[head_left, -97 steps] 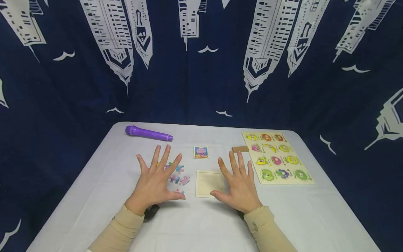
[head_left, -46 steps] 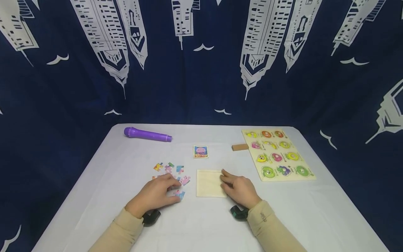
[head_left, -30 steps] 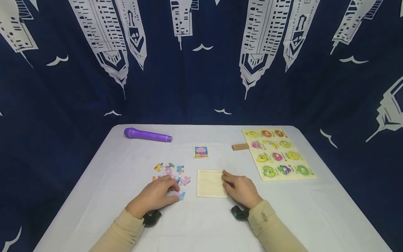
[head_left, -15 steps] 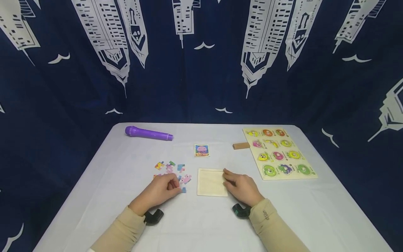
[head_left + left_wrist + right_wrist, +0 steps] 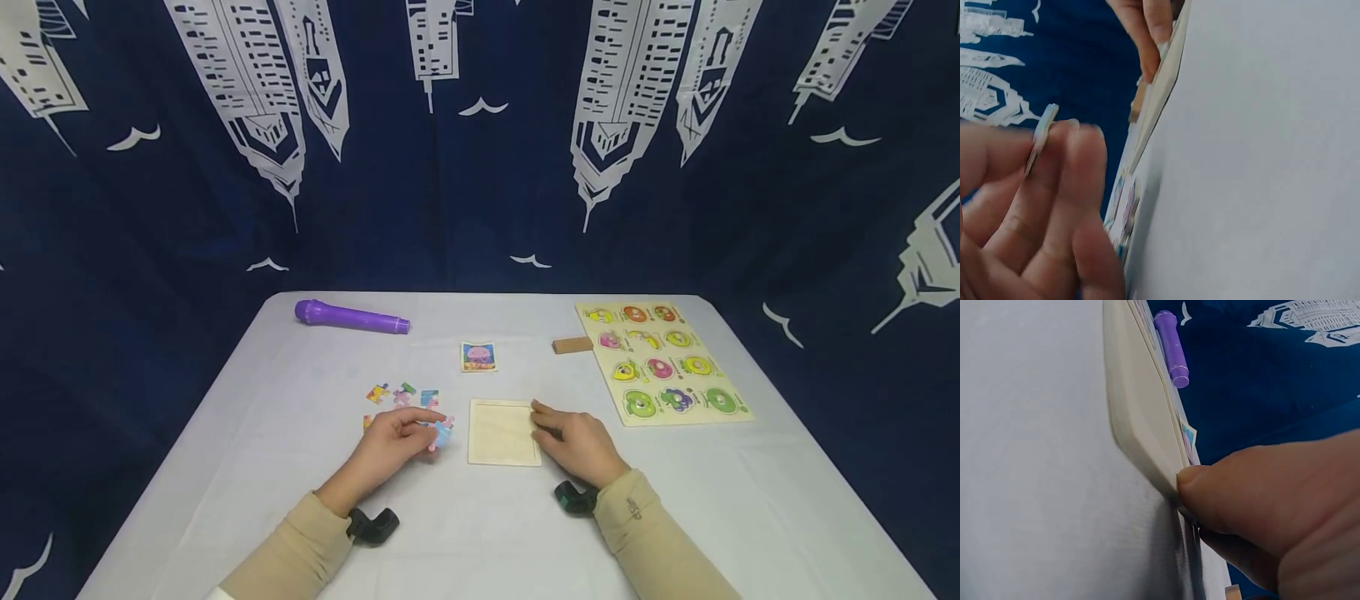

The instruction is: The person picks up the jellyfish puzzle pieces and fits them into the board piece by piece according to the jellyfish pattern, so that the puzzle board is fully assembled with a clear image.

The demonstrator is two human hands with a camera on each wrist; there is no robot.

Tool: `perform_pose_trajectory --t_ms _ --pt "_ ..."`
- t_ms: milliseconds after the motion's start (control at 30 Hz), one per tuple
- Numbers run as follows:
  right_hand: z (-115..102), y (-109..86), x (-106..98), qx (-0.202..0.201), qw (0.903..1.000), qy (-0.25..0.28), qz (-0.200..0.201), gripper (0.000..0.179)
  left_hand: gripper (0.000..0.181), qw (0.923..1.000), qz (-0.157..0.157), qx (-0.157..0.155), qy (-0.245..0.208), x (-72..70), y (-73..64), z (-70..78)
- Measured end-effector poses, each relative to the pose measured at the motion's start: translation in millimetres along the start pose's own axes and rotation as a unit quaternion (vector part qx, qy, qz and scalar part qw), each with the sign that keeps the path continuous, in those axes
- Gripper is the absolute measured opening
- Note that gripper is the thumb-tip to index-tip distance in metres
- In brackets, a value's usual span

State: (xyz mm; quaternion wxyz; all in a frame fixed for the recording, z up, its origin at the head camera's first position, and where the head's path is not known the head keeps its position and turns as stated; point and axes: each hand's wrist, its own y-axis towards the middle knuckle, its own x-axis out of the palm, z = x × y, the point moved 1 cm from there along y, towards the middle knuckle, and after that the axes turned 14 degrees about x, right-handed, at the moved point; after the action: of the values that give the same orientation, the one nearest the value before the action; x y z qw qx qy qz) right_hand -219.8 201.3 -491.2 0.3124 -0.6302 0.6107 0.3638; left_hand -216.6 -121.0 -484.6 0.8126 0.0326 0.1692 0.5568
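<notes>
A blue and pink jigsaw piece (image 5: 441, 434) is pinched between the thumb and fingers of my left hand (image 5: 386, 446), raised off the table. The left wrist view shows the same jigsaw piece (image 5: 1041, 134) edge-on. Several loose jigsaw pieces (image 5: 402, 398) lie just beyond that hand, some hidden by it. A shallow square wooden puzzle tray (image 5: 504, 433) lies in the middle with nothing in it. My right hand (image 5: 581, 446) holds the tray's right edge; in the right wrist view the thumb presses on its rim (image 5: 1179, 500).
A small picture card (image 5: 478, 357) lies behind the tray. At the back left is a purple toy microphone (image 5: 352, 317). On the right, a fruit puzzle board (image 5: 660, 367) lies with a brown block (image 5: 572, 345) against its left edge. Dark patterned cloth hangs behind the table.
Both hands came down from spread fingers above the table. My right hand took the tray's edge and stayed; my left hand picked a jigsaw piece from the near side of the pile and lifted it.
</notes>
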Motion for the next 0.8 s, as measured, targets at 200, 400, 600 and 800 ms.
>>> perform_pose_trajectory --t_ms 200,400,600,800 --pt "-1 0.2 0 -0.002 1.0000 0.005 -0.002 0.038 0.026 0.9981 0.038 -0.020 -0.044 8.4 0.6 0.6" --pt "2 0.6 1 0.010 0.9999 0.005 -0.005 0.037 0.018 0.9970 0.069 -0.017 -0.033 22.5 1.6 2.1" --pt "2 2.0 2 0.009 0.9999 0.008 0.001 0.036 0.010 0.9979 0.060 0.011 0.023 37.3 7.5 5.1" --pt "0 1.2 0 0.013 0.9999 0.007 -0.004 0.036 0.010 0.9980 0.009 0.005 0.062 48.2 22.8 9.1"
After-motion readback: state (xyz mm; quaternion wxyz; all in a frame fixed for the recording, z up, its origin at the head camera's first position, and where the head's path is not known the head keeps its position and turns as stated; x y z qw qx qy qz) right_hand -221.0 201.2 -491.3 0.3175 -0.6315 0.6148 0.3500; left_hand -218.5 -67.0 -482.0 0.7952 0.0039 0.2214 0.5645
